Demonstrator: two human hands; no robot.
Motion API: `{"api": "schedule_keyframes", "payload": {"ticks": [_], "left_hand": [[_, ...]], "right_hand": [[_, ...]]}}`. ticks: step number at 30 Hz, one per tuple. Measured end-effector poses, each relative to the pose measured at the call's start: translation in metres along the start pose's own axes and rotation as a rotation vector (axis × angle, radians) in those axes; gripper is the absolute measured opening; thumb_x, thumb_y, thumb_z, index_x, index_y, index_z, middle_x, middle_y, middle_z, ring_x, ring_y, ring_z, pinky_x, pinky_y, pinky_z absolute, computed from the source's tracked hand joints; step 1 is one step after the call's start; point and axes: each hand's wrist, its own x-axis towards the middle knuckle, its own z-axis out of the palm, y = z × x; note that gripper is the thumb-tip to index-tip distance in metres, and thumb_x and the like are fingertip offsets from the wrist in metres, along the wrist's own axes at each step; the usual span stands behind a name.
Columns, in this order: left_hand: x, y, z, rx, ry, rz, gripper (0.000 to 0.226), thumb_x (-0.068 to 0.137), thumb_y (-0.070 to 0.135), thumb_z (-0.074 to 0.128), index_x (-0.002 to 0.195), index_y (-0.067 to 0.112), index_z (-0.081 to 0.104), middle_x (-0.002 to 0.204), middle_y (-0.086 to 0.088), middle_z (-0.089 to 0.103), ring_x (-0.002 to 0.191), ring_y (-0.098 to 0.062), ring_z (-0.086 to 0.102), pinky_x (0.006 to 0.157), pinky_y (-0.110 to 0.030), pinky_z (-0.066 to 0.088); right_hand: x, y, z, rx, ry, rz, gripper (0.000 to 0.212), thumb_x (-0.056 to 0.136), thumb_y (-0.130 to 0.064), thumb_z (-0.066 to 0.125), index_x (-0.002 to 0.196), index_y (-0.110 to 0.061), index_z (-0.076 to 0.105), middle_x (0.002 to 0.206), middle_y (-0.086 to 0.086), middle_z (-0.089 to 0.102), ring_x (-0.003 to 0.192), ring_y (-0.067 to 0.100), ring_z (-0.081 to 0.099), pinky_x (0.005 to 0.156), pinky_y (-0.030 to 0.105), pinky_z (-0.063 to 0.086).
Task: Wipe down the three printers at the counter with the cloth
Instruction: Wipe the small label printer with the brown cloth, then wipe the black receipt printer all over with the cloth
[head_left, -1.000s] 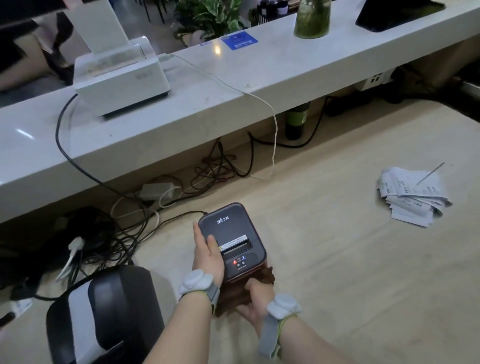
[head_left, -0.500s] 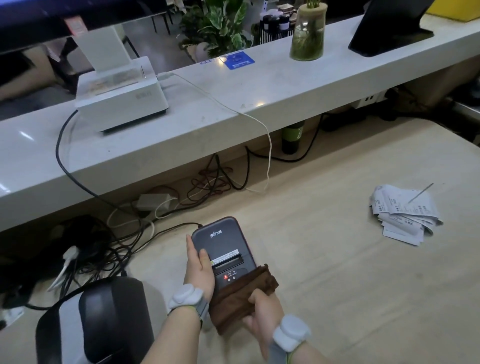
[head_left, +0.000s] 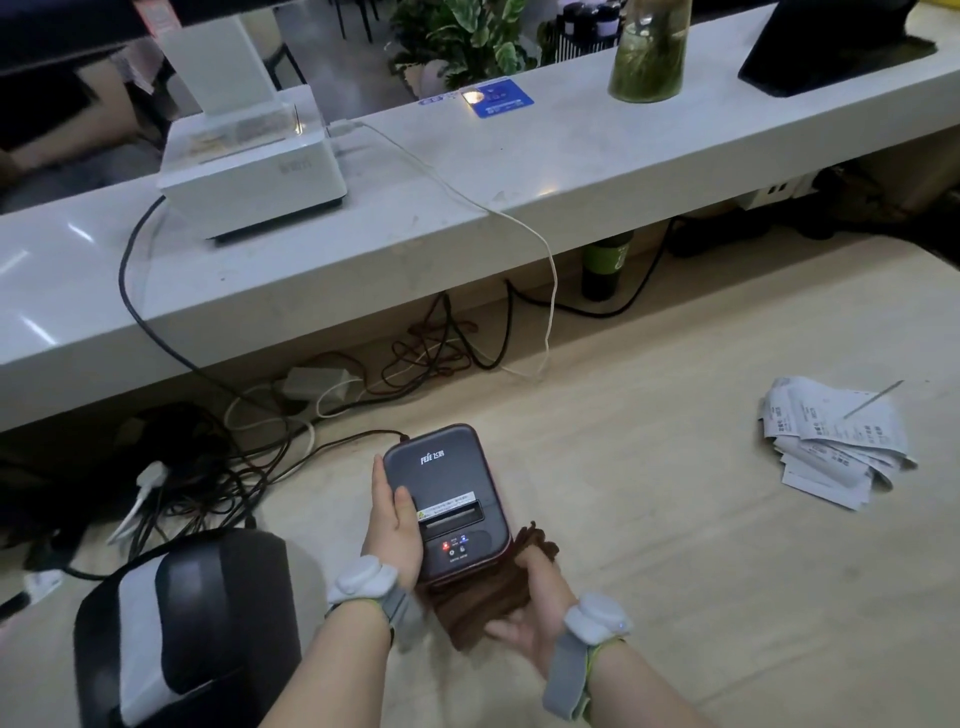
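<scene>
A small dark grey printer (head_left: 447, 483) sits on the light wooden desk (head_left: 649, 519), a little below centre. My left hand (head_left: 393, 525) holds its left side, thumb lying on its top. My right hand (head_left: 530, 618) grips a brown cloth (head_left: 480, 600) pressed against the printer's near front face. A black and white printer (head_left: 182, 623) stands at the lower left. A white printer (head_left: 249, 161) with a raised paper holder sits on the white counter shelf (head_left: 519, 182) at the upper left.
Tangled cables (head_left: 218, 457) and a power adapter (head_left: 317, 384) lie under the shelf. A pile of receipts (head_left: 831, 447) lies on the right. On the shelf stand a green glass vase (head_left: 649, 52) and a black stand (head_left: 831, 47). A dark bottle (head_left: 605, 265) stands below.
My right hand has drawn the brown cloth down off the printer's top edge to its front face. My view has lifted slightly, showing more of the shelf.
</scene>
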Motion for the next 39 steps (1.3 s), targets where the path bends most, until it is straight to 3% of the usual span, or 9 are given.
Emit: {"api": "schedule_keyframes", "payload": {"ticks": [4,7,10,16,22,27,30,37,39], "left_hand": [[-0.003,0.003,0.001,-0.017,-0.003,0.007,0.053,0.101,0.037,0.024,0.147,0.044,-0.001,0.146,0.003,0.039,0.124,-0.012,0.042,0.104,-0.022,0.027],[-0.003,0.005,0.001,-0.023,-0.004,0.008,0.053,0.101,0.036,0.024,0.147,0.043,-0.001,0.144,0.002,0.04,0.122,-0.012,0.042,0.103,-0.021,0.027],[-0.004,0.005,0.001,-0.042,-0.001,0.004,0.053,0.101,0.037,0.024,0.147,0.044,0.0,0.146,0.004,0.038,0.123,-0.009,0.04,0.103,-0.02,0.025],[-0.003,0.002,0.003,-0.023,0.035,0.003,0.052,0.1,0.038,0.026,0.146,0.046,0.003,0.147,0.002,0.039,0.13,-0.017,0.042,0.107,-0.023,0.026],[-0.001,0.0,0.002,-0.022,0.019,-0.01,0.052,0.101,0.037,0.025,0.147,0.043,0.002,0.149,0.004,0.035,0.131,-0.012,0.038,0.109,-0.022,0.024],[-0.002,0.001,0.002,-0.049,0.013,-0.024,0.051,0.1,0.04,0.025,0.144,0.05,0.002,0.141,0.014,0.036,0.126,-0.005,0.038,0.108,-0.021,0.024],[-0.004,0.001,0.001,-0.045,0.011,-0.03,0.05,0.1,0.041,0.025,0.143,0.052,0.001,0.139,0.014,0.036,0.124,-0.005,0.038,0.108,-0.021,0.025],[-0.009,0.012,-0.001,0.072,0.0,-0.031,0.053,0.1,0.042,0.022,0.145,0.046,-0.006,0.138,-0.001,0.047,0.112,-0.015,0.05,0.099,-0.025,0.036],[-0.009,0.018,0.001,0.135,-0.017,-0.051,0.054,0.1,0.041,0.022,0.145,0.044,-0.008,0.133,-0.007,0.054,0.106,-0.019,0.055,0.097,-0.028,0.039]], "right_hand": [[-0.002,-0.003,-0.004,-0.003,-0.099,0.052,0.044,0.077,-0.059,0.065,0.102,-0.022,0.066,0.103,0.007,0.074,0.086,0.032,0.072,0.068,0.049,0.058],[-0.009,-0.013,0.0,-0.066,-0.027,0.056,0.026,0.085,-0.037,0.065,0.093,-0.013,0.063,0.089,0.009,0.071,0.08,0.03,0.069,0.057,0.039,0.058],[-0.011,-0.02,-0.002,-0.191,0.0,-0.049,0.004,0.09,-0.016,0.058,0.092,-0.012,0.058,0.089,0.013,0.064,0.082,0.033,0.065,0.067,0.047,0.058],[-0.019,-0.029,-0.001,-0.19,-0.002,-0.207,0.011,0.092,-0.017,0.053,0.095,-0.011,0.061,0.085,0.018,0.068,0.069,0.029,0.066,0.053,0.035,0.055],[0.012,-0.026,-0.008,-0.348,0.06,-0.26,0.012,0.088,-0.015,0.054,0.086,-0.011,0.066,0.093,0.016,0.07,0.096,0.034,0.065,0.093,0.05,0.051],[0.039,-0.022,-0.014,-0.415,0.069,-0.287,0.019,0.091,-0.009,0.053,0.102,0.006,0.059,0.1,0.029,0.066,0.084,0.023,0.061,0.077,0.024,0.053],[0.039,-0.026,-0.012,-0.516,0.048,-0.362,0.008,0.092,-0.009,0.055,0.095,-0.005,0.06,0.11,0.029,0.063,0.101,0.035,0.063,0.096,0.037,0.048],[0.019,-0.051,-0.028,-0.524,0.025,-0.324,0.014,0.084,-0.025,0.062,0.086,-0.012,0.067,0.077,0.004,0.071,0.077,0.022,0.066,0.068,0.027,0.055],[0.011,-0.062,-0.034,-0.449,0.001,-0.31,0.019,0.084,-0.026,0.061,0.089,-0.009,0.069,0.086,0.011,0.073,0.086,0.028,0.067,0.082,0.037,0.056]]}}
